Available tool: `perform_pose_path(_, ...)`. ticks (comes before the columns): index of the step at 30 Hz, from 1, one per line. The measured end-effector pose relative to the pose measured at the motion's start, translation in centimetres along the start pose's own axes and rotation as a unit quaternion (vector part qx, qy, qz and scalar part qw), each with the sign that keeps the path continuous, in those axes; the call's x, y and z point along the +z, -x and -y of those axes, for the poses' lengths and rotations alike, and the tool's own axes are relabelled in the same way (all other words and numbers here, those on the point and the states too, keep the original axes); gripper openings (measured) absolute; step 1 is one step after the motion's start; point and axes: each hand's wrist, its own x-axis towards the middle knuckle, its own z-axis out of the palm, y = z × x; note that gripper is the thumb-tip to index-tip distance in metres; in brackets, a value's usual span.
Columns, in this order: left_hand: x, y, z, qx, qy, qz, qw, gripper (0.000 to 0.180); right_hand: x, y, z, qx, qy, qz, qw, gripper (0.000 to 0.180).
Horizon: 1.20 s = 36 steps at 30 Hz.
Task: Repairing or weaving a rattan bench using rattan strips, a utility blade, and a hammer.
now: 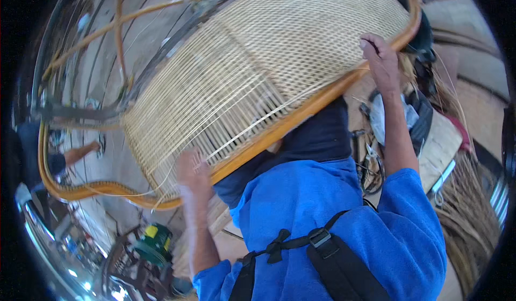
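Observation:
A large woven cane panel in a bent, orange-brown rattan frame lies across my lap. Its right part is tightly woven; toward the near middle, bare strands show gaps between them. A loose pale cane strand runs along the near rail toward my right hand. That hand is raised over the rail on the right, fingers closed and apparently pinching the strand. My left hand is over the panel's near left corner beside the rail, and motion smears its fingers.
Pliers and other tools lie right of my lap, near a bundle of long fibres. A green and yellow container stands at the lower left. Another person's arm shows at far left. Rattan poles stand beyond the panel.

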Motion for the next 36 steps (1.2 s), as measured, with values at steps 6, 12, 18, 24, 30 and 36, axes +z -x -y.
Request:
perform_pose_path(6, 9.0, -0.6, -9.2, 0.237, -0.047, 0.084, 0.967, 0.035, -9.5, 6.7, -6.2, 0.114, -0.069, -0.176, 0.975, 0.016)
perform_pose_path(12, 11.4, -0.8, -9.4, 0.28, -0.16, 0.01, 0.947, 0.044, -7.7, 9.8, -11.1, 0.139, -0.132, -0.197, 0.962, 0.019)
perform_pose_path(18, 12.5, -0.9, -10.9, 0.315, -0.141, -0.03, 0.938, 0.046, -0.7, 8.1, -15.8, 0.017, 0.136, -0.146, 0.98, 0.016)
perform_pose_path(24, 12.1, -1.3, -12.1, 0.298, -0.079, 0.0, 0.951, 0.044, 2.0, 8.5, -20.2, 0.1, 0.119, -0.075, 0.985, 0.02)
perform_pose_path(30, 13.0, -1.6, -12.1, 0.266, -0.067, 0.041, 0.961, 0.044, 0.2, 10.5, -22.3, 0.085, 0.184, -0.035, 0.979, 0.023)
perform_pose_path(36, 11.0, -3.5, -12.2, 0.234, -0.045, 0.113, 0.965, 0.041, -2.0, 10.4, -15.1, 0.198, 0.01, -0.005, 0.98, 0.02)
